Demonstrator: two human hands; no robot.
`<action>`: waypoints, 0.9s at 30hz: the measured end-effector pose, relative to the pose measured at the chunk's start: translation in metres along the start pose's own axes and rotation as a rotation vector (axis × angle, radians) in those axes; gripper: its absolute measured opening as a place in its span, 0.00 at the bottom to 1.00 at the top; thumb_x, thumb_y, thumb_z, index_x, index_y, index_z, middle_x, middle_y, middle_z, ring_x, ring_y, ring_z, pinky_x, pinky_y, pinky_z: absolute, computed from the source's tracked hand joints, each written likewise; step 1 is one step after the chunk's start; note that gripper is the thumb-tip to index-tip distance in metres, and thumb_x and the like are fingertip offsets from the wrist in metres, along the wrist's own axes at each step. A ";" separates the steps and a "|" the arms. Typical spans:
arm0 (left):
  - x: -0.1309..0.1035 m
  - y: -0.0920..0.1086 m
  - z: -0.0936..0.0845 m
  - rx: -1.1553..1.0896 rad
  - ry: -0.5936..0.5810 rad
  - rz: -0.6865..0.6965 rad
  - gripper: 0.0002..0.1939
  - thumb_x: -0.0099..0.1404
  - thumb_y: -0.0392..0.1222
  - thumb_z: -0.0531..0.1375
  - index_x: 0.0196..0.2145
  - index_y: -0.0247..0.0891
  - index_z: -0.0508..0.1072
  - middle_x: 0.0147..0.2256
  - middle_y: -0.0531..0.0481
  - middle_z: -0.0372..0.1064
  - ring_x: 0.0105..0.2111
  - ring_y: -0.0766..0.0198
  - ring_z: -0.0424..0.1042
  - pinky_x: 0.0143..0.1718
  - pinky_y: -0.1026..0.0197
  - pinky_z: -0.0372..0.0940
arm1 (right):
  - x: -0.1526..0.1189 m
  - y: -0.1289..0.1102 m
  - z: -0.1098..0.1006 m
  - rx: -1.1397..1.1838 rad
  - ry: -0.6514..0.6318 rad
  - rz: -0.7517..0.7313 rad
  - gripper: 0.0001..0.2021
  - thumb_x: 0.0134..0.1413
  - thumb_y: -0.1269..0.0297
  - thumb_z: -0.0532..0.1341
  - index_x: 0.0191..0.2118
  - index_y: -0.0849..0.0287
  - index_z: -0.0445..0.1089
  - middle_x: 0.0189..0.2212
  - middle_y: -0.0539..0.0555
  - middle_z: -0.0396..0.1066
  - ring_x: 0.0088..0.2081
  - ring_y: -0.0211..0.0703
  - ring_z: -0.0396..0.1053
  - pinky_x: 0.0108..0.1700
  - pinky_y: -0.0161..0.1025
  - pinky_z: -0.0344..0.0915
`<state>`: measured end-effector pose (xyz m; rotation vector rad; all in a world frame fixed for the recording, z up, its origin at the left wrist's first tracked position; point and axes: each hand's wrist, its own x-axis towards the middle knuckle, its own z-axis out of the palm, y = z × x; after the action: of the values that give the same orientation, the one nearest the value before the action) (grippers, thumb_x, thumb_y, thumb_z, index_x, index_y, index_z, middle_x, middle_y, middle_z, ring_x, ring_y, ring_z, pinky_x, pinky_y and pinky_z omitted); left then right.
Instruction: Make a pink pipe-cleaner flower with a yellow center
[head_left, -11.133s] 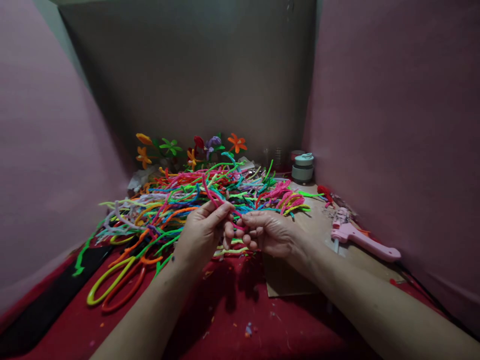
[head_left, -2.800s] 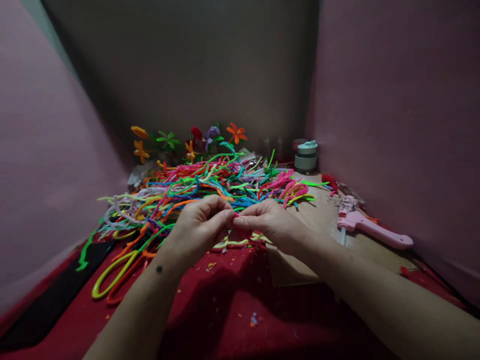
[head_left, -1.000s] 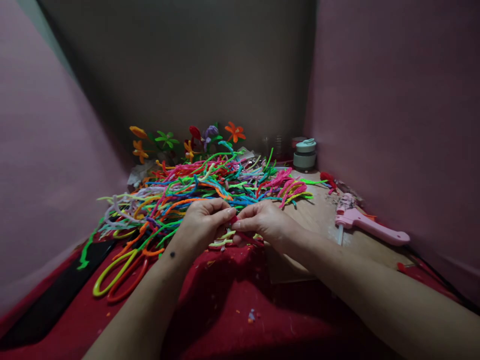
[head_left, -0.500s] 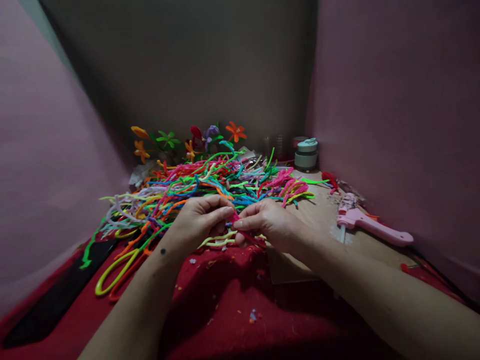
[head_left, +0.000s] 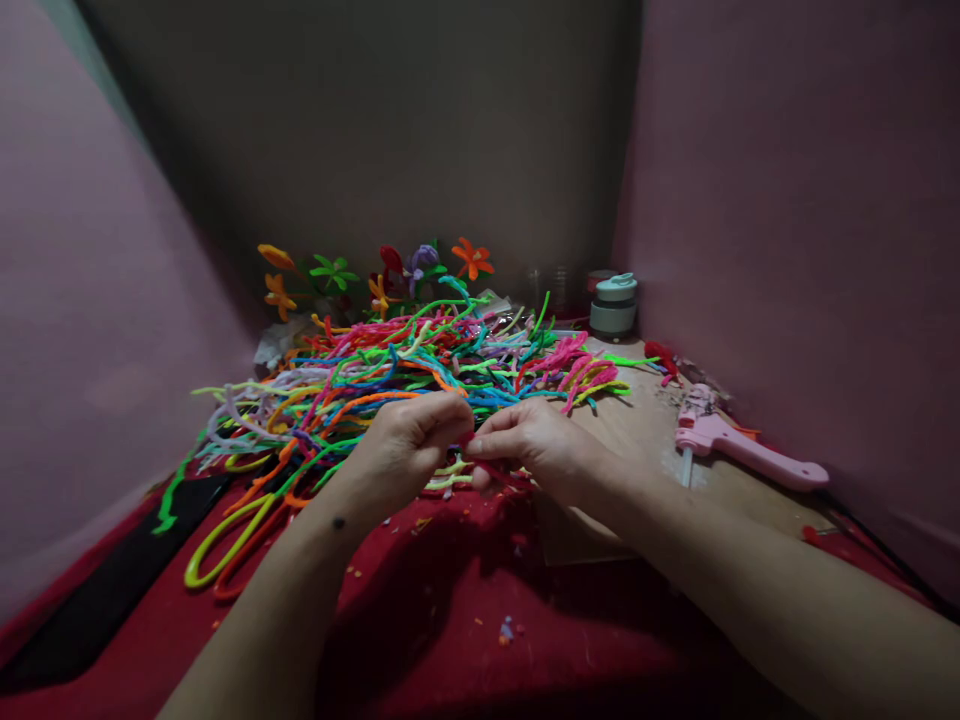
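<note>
Above the front edge of a heap of coloured pipe cleaners (head_left: pixel 397 372), both my hands work close together on a pink pipe cleaner (head_left: pixel 467 438). My left hand (head_left: pixel 409 445) is closed, its fingers curled over one end, so most of that end is hidden. Thumb and forefinger of my right hand (head_left: pixel 529 440) pinch the same piece just to the right. A darker stretch of it passes below the right fingers. More pink pipe cleaners (head_left: pixel 589 375) lie bunched behind my right hand.
A pink glue gun (head_left: pixel 750 455) lies on the brown board (head_left: pixel 637 435) at right, its cord trailing off. Behind stand a lidded jar (head_left: pixel 613 308) and pipe-cleaner flowers (head_left: pixel 472 260). A yellow loop (head_left: pixel 196 560) and black strip (head_left: pixel 105 590) lie left on red cloth (head_left: pixel 450 640).
My left hand has turned, its fingers curling further over the pink pipe cleaner, so less of it shows. My right hand keeps nearly the same place and pinch.
</note>
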<state>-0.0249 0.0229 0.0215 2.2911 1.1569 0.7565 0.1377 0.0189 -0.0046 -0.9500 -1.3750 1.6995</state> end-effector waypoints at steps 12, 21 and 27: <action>0.000 -0.004 -0.002 -0.001 -0.049 -0.005 0.11 0.61 0.44 0.53 0.24 0.37 0.66 0.22 0.55 0.60 0.23 0.70 0.59 0.23 0.70 0.56 | -0.001 0.000 -0.006 -0.103 -0.058 -0.030 0.07 0.41 0.69 0.62 0.19 0.65 0.69 0.13 0.50 0.67 0.13 0.28 0.53 0.17 0.31 0.47; 0.004 0.005 0.003 -0.504 0.068 -0.344 0.10 0.57 0.46 0.57 0.26 0.37 0.64 0.15 0.59 0.57 0.13 0.74 0.54 0.14 0.71 0.49 | -0.002 -0.005 -0.002 -0.035 0.024 -0.105 0.07 0.42 0.70 0.60 0.19 0.65 0.69 0.16 0.51 0.69 0.18 0.31 0.60 0.25 0.33 0.58; 0.006 0.004 0.018 -0.408 0.219 -0.269 0.08 0.57 0.43 0.57 0.25 0.38 0.64 0.15 0.60 0.56 0.14 0.74 0.54 0.15 0.71 0.51 | 0.001 -0.001 -0.004 -0.032 0.029 -0.149 0.06 0.40 0.72 0.60 0.17 0.64 0.68 0.14 0.47 0.64 0.18 0.30 0.58 0.25 0.33 0.54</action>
<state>-0.0078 0.0233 0.0117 1.7129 1.2403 1.0447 0.1410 0.0217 -0.0046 -0.8638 -1.4216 1.5509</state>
